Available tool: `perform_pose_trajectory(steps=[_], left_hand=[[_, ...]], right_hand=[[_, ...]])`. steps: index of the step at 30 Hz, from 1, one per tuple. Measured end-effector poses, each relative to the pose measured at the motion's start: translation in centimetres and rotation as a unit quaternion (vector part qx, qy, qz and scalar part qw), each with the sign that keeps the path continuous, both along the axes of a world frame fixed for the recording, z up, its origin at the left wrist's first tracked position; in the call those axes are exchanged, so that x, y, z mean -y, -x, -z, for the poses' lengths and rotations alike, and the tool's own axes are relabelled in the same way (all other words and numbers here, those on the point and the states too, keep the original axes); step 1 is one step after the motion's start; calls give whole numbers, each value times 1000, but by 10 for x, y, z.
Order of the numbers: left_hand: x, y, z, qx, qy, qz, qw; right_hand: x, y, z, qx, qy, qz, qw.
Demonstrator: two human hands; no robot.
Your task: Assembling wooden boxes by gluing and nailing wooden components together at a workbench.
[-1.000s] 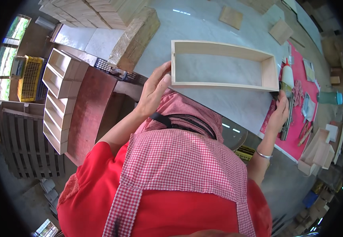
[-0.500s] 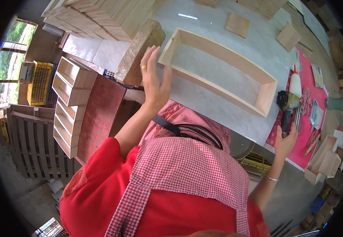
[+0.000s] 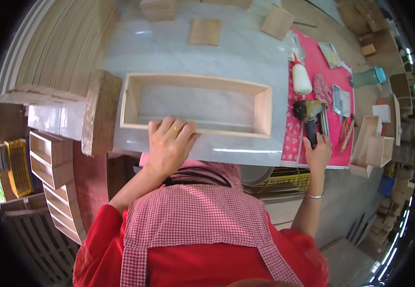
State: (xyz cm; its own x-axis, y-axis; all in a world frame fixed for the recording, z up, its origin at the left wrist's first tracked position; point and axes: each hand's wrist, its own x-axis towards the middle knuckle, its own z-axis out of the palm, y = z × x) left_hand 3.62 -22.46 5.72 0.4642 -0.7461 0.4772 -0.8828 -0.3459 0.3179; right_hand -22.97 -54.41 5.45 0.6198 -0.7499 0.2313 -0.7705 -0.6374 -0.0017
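Pale wood is everywhere on this grey bench (image 3: 226, 48). The biggest thing is the long open box frame (image 3: 195, 103), lying flat in the middle of the frame with its open side up. To the right of it lies a pink mat (image 3: 312, 52) with small things on it: a white glue bottle (image 3: 301, 79), a pink rag (image 3: 321, 88) and some flat tools.

The step in hand, as I judge it, is steadying the box while the tool is taken up. The left hand (image 3: 169, 146) rests on the near long wall of the box, the fingers (image 3: 171, 128) curled over its top edge and spread moderately, pressing but not clamping. The right hand (image 3: 318, 153), at the right of the frame, is closed around the black handle of a power tool (image 3: 309, 119) that lies on the mat, its head pointing away from the person.

The next move would call for lifting the tool clear of the glue bottle and carrying it left to the box, while the left hand holds the wall firmly so the frame does not slide.
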Motion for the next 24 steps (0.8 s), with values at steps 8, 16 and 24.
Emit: perform_pose_trajectory(steps=[8, 16, 24], left_hand=[[4, 7, 0, 2, -8, -12, 1000], [6, 3, 8, 23, 18, -16, 999], [1, 9, 26, 21, 68, -35, 997]], right_hand=[[67, -131, -9, 129, -5, -94, 987], [103, -156, 10, 28, -157, 13, 987], [11, -146, -38, 578, -278, -150, 753]])
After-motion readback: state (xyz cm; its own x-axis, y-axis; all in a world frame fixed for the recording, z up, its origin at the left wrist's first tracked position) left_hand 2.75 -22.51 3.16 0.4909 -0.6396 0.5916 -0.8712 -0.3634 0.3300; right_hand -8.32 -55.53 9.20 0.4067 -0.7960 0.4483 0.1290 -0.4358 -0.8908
